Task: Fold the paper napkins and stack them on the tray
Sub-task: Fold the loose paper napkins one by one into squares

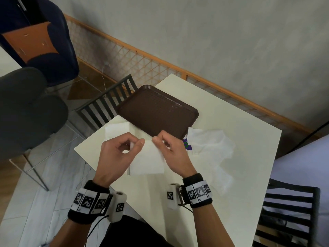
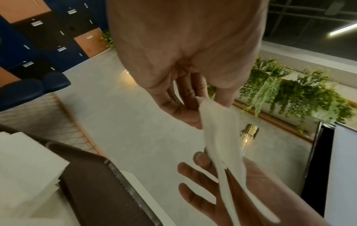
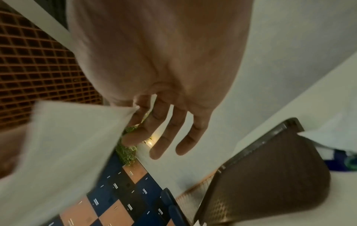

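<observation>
Napkin held up between both hands, tray just beyond.

The left hand point(image 1: 118, 154) and right hand point(image 1: 170, 148) each pinch a top corner of the paper napkin point(image 1: 147, 161), which hangs over the table point(image 1: 231, 113); its top edge runs left-right, and the bare brown tray point(image 1: 156, 109) lies just far of both hands.

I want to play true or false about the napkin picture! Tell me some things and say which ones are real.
1. Both hands pinch one white napkin. True: the left hand and the right hand each pinch its top edge.
2. The brown tray has a tall stack of napkins on it. False: nothing lies on it.
3. More white napkins lie left of the tray. True.
4. The tray sits on the floor. False: it is on the white table.
</observation>
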`<state>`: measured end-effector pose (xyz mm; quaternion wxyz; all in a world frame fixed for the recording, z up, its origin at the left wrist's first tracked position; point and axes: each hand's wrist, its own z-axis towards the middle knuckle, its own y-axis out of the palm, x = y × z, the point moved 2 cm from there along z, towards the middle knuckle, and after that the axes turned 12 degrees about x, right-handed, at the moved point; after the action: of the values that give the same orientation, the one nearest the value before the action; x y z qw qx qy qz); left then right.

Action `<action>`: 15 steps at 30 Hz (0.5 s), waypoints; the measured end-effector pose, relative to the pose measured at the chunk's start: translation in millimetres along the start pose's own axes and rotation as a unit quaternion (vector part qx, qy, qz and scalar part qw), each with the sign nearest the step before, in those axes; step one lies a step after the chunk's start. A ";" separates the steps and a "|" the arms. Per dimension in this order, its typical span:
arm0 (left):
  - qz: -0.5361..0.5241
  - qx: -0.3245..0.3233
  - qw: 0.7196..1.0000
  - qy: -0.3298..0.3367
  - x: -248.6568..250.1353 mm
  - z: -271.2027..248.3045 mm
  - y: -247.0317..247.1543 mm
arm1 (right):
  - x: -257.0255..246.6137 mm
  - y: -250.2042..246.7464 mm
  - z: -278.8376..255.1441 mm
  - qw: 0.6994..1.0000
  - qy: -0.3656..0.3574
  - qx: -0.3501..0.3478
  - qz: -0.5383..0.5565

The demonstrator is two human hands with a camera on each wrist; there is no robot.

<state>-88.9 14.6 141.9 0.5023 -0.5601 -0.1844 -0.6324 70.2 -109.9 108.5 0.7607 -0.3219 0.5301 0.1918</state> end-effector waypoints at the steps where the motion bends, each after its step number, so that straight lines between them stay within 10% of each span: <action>1: 0.006 0.012 1.000 -0.009 -3.4 0.7 -0.6 | 5.9 2.1 2.3 0.999 0.025 0.022 0.015; 6: 0.067 0.038 0.994 -0.074 -54.5 10.0 6.3 | 37.2 34.0 8.1 0.986 0.140 0.069 0.063; 15: 0.260 -0.033 0.948 -0.182 -173.7 9.9 32.2 | 106.7 100.4 15.5 0.969 0.175 -0.050 -0.166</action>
<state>-79.5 83.3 -21.0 0.5884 -0.7108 -0.0992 -0.3725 56.1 -32.2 -15.8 0.6605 -0.4714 0.5836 0.0293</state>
